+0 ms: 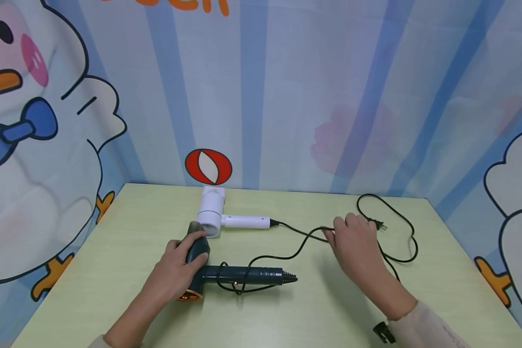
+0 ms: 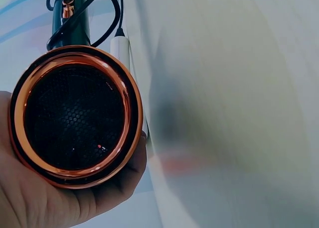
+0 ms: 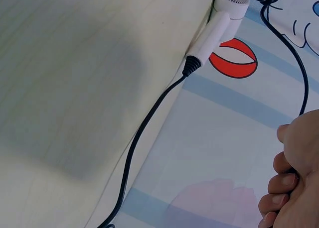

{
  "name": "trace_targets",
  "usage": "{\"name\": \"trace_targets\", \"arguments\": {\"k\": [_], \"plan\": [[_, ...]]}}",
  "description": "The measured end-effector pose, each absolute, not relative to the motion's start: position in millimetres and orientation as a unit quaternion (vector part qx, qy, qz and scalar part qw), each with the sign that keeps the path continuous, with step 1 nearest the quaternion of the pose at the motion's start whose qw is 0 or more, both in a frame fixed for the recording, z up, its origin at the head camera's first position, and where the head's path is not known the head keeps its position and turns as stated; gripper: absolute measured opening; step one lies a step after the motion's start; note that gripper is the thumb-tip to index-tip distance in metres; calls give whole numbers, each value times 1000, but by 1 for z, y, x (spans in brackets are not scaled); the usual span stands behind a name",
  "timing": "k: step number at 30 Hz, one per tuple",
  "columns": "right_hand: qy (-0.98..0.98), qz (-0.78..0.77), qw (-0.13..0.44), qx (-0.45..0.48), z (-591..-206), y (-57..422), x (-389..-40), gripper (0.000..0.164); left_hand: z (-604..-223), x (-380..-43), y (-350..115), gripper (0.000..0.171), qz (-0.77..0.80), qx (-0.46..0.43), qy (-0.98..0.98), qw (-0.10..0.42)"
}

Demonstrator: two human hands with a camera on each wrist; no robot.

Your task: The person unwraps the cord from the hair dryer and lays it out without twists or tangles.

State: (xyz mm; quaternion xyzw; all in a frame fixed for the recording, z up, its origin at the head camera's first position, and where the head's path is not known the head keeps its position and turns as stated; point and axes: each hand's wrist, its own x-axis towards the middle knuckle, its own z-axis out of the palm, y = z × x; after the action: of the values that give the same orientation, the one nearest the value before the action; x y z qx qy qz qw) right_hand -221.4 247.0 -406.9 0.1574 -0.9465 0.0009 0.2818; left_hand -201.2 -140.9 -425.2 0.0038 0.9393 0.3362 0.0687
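My left hand [image 1: 170, 270] grips the barrel of a dark green hair dryer [image 1: 254, 275]. Its copper-rimmed round end [image 2: 133, 113] faces the camera in the left wrist view. The handle points right, with a black cord [image 1: 275, 257] looped loosely around it. My right hand [image 1: 356, 246] holds that cord to the right of the handle; curled fingers [image 3: 279, 183] wrap it in the right wrist view. Behind lies a white hair dryer [image 1: 245, 222], its cord running toward and under the right hand. Whether the right hand also touches the white dryer's cord is hidden.
A black two-pin plug [image 1: 377, 224] and a loose loop of cord [image 1: 413, 232] lie at the table's back right. The pale table [image 1: 113, 270] meets a blue striped curtain [image 1: 287, 96] printed with cartoon ducks. A black clip-like object [image 1: 384, 332] sits by the right sleeve.
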Motion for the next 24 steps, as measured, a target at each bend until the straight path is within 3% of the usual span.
{"name": "trace_targets", "arguments": {"k": [19,24], "plan": [[-940,32,284,185,-392,245,-202,39,-428,-206,-142,52,329,2,942,71],[-938,29,284,197,-388,245,-195,54,-428,-207,-142,52,329,0,942,72]]}}
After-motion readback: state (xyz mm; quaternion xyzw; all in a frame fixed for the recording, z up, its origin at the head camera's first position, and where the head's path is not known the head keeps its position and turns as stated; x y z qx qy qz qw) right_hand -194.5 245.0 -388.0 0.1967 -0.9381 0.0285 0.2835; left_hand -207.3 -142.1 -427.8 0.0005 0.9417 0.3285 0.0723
